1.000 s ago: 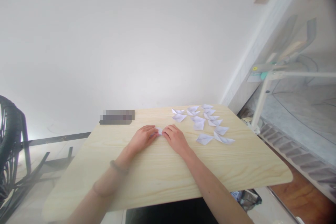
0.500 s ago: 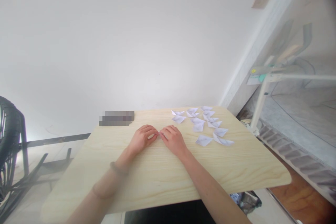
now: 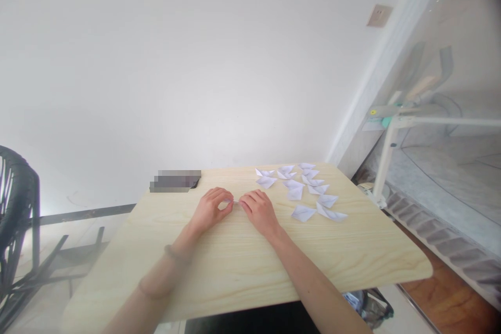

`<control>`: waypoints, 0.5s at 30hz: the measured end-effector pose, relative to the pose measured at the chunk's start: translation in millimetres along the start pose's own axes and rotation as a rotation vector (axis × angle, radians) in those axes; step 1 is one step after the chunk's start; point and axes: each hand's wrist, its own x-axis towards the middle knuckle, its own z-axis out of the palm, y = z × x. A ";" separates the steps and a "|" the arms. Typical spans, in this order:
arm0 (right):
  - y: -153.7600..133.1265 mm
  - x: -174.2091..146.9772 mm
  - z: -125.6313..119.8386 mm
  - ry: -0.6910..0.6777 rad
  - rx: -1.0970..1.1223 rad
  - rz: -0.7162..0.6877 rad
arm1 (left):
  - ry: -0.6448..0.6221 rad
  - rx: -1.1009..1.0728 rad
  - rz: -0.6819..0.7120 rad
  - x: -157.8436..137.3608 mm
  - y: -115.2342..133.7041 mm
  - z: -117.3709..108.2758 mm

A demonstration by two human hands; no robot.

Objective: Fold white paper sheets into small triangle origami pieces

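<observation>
Between my two hands, low over the wooden table (image 3: 219, 266), is a small folded piece of white paper (image 3: 236, 202), mostly hidden by my fingers. My left hand (image 3: 211, 210) pinches its left end between thumb and fingertips. On the other end, my right hand (image 3: 259, 211) is closed with its fingers bent over the paper. To the right of my right hand lie several folded white paper boats (image 3: 303, 213), spread toward the table's far right part.
A blurred-out dark flat object (image 3: 174, 182) lies at the table's far left. Behind the table rises a white wall (image 3: 195, 62). A dark woven chair (image 3: 18, 198) stands at left, a white metal frame (image 3: 385, 162) at right, and a bag (image 3: 370, 308) below the right edge.
My hands have drawn slightly apart, and more of the white paper shows between them. The left thumb has opened away a little from the fingers. The camera view has tilted slightly.
</observation>
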 end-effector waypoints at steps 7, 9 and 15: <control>0.4 -0.9 1.0 0.013 -0.003 -0.015 | -0.002 -0.003 0.007 -2.0 -2.1 -0.6; 0.9 -0.9 1.8 0.011 -0.008 -0.019 | -0.018 -0.003 0.017 -2.2 -1.3 -1.1; 0.7 0.3 4.7 0.022 -0.019 -0.059 | -0.043 -0.002 0.056 -1.4 2.4 -1.2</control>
